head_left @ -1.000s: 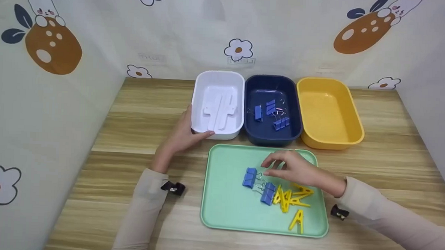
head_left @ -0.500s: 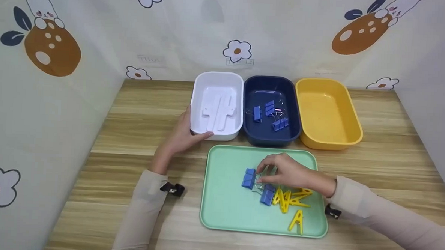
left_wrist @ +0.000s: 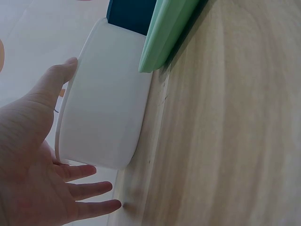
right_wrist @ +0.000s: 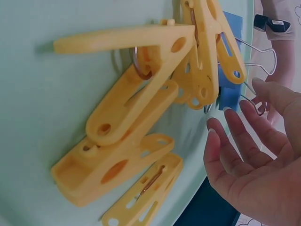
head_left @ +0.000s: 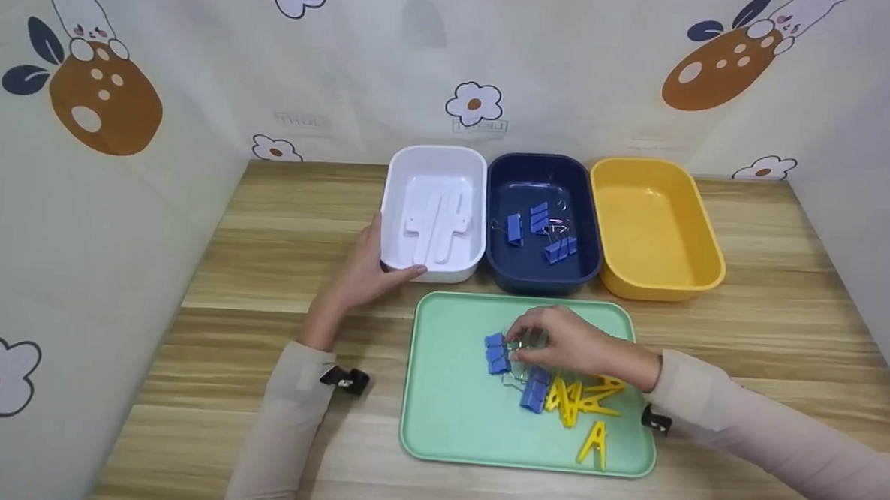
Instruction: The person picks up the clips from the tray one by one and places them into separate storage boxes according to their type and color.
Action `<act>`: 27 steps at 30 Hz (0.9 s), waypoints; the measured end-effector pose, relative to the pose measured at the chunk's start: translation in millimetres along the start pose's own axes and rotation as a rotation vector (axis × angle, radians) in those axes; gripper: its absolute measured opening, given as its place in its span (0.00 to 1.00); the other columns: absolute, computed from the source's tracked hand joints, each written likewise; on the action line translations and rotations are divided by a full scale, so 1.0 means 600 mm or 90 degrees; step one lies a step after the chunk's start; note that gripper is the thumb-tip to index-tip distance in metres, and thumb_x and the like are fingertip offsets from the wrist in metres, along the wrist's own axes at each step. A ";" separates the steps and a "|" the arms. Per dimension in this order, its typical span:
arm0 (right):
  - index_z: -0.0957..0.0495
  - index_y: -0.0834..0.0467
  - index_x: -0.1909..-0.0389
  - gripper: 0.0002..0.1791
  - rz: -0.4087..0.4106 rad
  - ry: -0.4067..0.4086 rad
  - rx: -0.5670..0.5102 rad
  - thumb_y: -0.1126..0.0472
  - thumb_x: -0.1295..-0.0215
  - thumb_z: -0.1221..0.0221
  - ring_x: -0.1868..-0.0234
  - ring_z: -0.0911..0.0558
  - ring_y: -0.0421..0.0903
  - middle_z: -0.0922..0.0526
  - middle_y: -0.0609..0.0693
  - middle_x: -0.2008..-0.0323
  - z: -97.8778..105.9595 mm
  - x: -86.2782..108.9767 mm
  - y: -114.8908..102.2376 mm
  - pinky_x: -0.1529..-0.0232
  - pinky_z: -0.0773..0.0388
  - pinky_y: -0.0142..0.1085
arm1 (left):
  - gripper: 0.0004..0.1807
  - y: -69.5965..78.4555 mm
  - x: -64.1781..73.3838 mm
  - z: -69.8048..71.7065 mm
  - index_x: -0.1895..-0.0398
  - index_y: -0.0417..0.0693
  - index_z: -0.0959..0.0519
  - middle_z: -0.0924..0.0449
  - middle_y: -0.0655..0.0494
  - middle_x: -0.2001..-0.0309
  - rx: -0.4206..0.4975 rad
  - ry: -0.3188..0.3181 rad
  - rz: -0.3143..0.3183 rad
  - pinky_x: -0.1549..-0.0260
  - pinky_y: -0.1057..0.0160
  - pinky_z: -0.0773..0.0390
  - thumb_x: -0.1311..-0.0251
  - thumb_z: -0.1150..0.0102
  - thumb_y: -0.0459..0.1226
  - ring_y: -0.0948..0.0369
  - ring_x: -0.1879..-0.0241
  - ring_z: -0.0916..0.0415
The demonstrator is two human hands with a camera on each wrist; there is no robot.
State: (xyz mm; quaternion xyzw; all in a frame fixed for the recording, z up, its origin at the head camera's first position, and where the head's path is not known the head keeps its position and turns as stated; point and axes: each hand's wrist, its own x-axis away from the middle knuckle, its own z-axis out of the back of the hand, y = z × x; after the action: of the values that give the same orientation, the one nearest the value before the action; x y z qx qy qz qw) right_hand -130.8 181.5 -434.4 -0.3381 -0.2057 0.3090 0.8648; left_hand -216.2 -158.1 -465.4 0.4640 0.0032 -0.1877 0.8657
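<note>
My right hand [head_left: 565, 342] is over the green tray [head_left: 445, 415], its thumb and fingertips pinching the wire handles of the left blue binder clip [head_left: 496, 354]. Just below, a second binder clip [head_left: 535, 392] lies on the tray, its wire handles close to the first one's. In the right wrist view, yellow clothespins [right_wrist: 136, 89] fill the foreground, and a blue clip [right_wrist: 230, 89] partly hides behind them. My left hand [head_left: 361, 273] touches the near left corner of the white bin [head_left: 395, 180], thumb along the rim and the other fingers extended beside its wall, as the left wrist view shows.
White plastic pieces with long handles [head_left: 438, 231] lie in the white bin. Beside it, a navy bin [head_left: 541, 277] holds three blue binder clips, and a yellow bin [head_left: 656, 237] stands at the right. The bins line up behind the tray on the wooden table [head_left: 264, 272].
My right hand has moved left and down to the left binder clip's handles, and that clip has turned slightly. My left hand has stayed at the white bin.
</note>
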 end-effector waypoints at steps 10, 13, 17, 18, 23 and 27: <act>0.11 0.60 0.52 0.11 0.037 0.015 0.033 0.61 0.32 0.30 0.55 0.14 0.45 0.09 0.51 0.55 -0.001 -0.007 0.003 0.50 0.14 0.40 | 0.62 0.000 0.002 0.001 0.15 0.41 0.53 0.38 0.39 0.22 -0.005 0.002 0.003 0.22 0.45 0.43 0.43 0.21 0.47 0.45 0.25 0.39; 0.11 0.60 0.54 0.10 0.042 0.015 0.038 0.61 0.32 0.30 0.56 0.14 0.45 0.09 0.50 0.56 -0.001 -0.009 0.002 0.51 0.14 0.40 | 0.62 0.001 0.001 0.001 0.15 0.40 0.53 0.39 0.39 0.21 -0.009 0.002 0.005 0.21 0.45 0.44 0.43 0.21 0.47 0.45 0.24 0.40; 0.11 0.59 0.54 0.09 0.041 0.015 0.036 0.61 0.32 0.30 0.56 0.13 0.44 0.09 0.50 0.57 -0.001 -0.011 0.001 0.51 0.13 0.40 | 0.62 -0.001 0.000 0.000 0.15 0.40 0.53 0.39 0.39 0.21 -0.012 0.002 0.002 0.21 0.45 0.44 0.43 0.21 0.47 0.45 0.23 0.40; 0.11 0.59 0.54 0.09 0.040 0.015 0.035 0.61 0.32 0.30 0.56 0.13 0.44 0.09 0.50 0.57 0.000 -0.010 0.001 0.51 0.13 0.40 | 0.62 -0.002 0.000 0.000 0.15 0.40 0.52 0.39 0.39 0.21 -0.013 0.002 0.001 0.21 0.45 0.44 0.43 0.21 0.47 0.45 0.24 0.40; 0.10 0.59 0.55 0.09 0.031 0.008 0.023 0.61 0.32 0.30 0.58 0.14 0.42 0.09 0.49 0.57 0.003 -0.009 -0.001 0.53 0.14 0.37 | 0.61 -0.001 -0.001 0.000 0.15 0.40 0.52 0.38 0.39 0.22 -0.015 0.002 0.002 0.21 0.47 0.43 0.43 0.21 0.48 0.46 0.24 0.39; 0.10 0.58 0.53 0.09 0.017 0.003 0.012 0.61 0.31 0.30 0.58 0.14 0.41 0.09 0.48 0.57 0.008 -0.008 -0.004 0.53 0.13 0.36 | 0.62 -0.001 0.000 0.000 0.15 0.40 0.52 0.38 0.39 0.22 -0.017 0.003 0.006 0.21 0.49 0.42 0.42 0.21 0.49 0.46 0.24 0.39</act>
State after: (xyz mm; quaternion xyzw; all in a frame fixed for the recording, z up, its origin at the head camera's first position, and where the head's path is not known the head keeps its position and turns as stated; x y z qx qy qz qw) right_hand -135.9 179.3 -430.4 -0.3332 -0.1958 0.3218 0.8644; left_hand -216.5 -158.6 -465.9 0.4529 0.0051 -0.1824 0.8727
